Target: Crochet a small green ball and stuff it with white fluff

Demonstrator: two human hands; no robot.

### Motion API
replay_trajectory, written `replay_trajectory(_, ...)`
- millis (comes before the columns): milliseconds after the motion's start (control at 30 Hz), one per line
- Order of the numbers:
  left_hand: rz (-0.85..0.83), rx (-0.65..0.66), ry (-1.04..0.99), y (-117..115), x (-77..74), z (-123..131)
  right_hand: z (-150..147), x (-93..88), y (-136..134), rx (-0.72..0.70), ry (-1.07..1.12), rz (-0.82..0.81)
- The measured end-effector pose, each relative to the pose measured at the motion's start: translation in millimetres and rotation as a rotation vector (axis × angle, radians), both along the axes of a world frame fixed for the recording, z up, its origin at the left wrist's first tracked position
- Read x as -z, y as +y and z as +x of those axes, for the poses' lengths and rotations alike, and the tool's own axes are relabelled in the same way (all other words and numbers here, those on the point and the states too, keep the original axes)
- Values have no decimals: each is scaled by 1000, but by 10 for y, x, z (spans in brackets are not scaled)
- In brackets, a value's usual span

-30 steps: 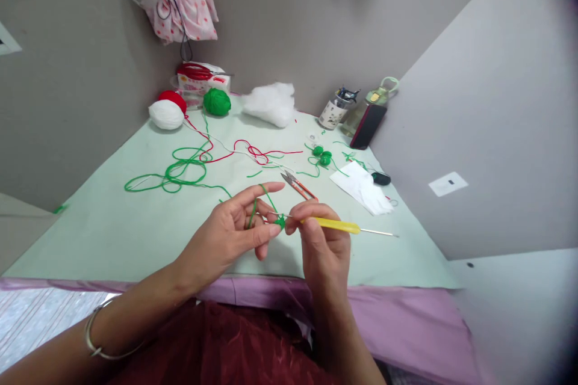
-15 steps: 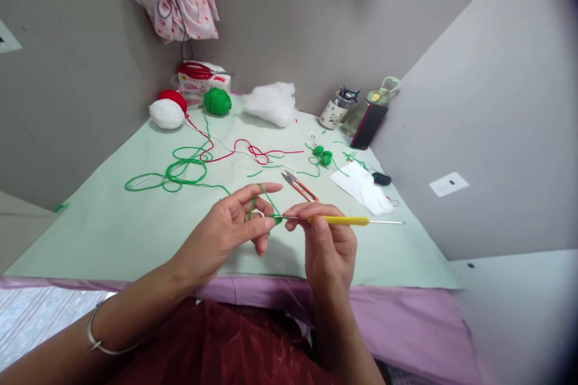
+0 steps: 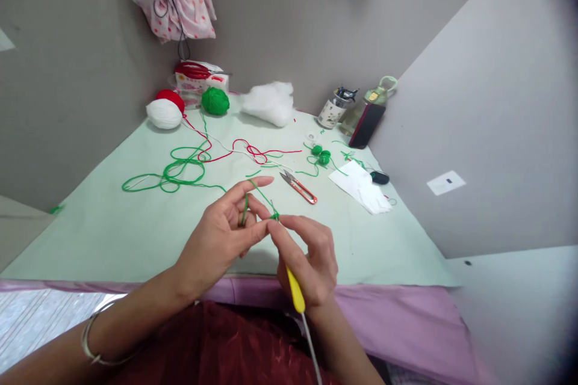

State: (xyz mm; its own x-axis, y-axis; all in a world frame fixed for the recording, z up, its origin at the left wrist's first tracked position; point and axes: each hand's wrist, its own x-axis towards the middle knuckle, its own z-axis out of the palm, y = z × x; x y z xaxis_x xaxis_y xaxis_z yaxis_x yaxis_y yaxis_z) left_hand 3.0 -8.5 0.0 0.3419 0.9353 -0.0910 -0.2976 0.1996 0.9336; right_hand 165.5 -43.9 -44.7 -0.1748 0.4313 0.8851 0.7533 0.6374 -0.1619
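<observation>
Between thumb and fingers, my left hand (image 3: 228, 222) pinches a small green crochet piece (image 3: 275, 216). Green yarn runs over its raised index finger and round its lower fingers. My right hand (image 3: 309, 255) grips a crochet hook (image 3: 295, 290) with a yellow handle, whose back end slants down toward me. The hook's tip points up at the crochet piece, and the right fingertips meet it there. Loose loops of green yarn (image 3: 183, 171) lie to the left, leading back to a green yarn ball (image 3: 215, 101). Beyond my hands lie orange-handled thread snips (image 3: 298, 187).
White (image 3: 163, 114) and red yarn balls (image 3: 170, 97) sit at the back left, near white stuffing (image 3: 268, 103). To the right are small green crocheted balls (image 3: 323, 157), white paper (image 3: 361, 186), a pen cup (image 3: 334, 109), a bottle (image 3: 374, 99) and a phone (image 3: 367, 126).
My right hand has turned the hook from nearly level to steeply upright, its back end swinging down toward me. The right fingers have come in against the green piece.
</observation>
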Motion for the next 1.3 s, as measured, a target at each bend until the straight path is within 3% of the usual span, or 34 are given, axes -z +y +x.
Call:
replay_trajectory(67,-148,139,-136,28,10,-13,-25,38,7,23,56,22)
replay_trajectory(133,-259,222,-230,67,12,-37,-27,13,7,-55,222,-66)
replay_trajectory(267,-234,155,-232,111,-9,-75,-6,-139,24,-274,680,-345)
replay_trajectory(333,-196,145,-189,98,-18,-70,-11,-195,49,-333,774,-417)
replay_trajectory(500,-94,70,-104,26,19,5,-62,-165,77,-288,632,-385)
replay_trajectory(600,-90,29,-118,10,55,45,-71,-70,57,-146,394,-220)
replay_trajectory(667,-171,86,-171,24,61,48,-59,-31,48,-94,301,-127)
replay_trajectory(767,-296,167,-278,71,36,26,-29,-65,57,-145,464,-209)
replay_trajectory(900,-242,94,-298,96,9,13,-27,-167,102,-316,811,-388)
replay_trajectory(1033,-119,93,-184,56,55,35,-39,-166,128,-377,829,-485)
replay_trajectory(1300,-84,102,-110,26,69,1,32,-170,118,-451,1008,-601)
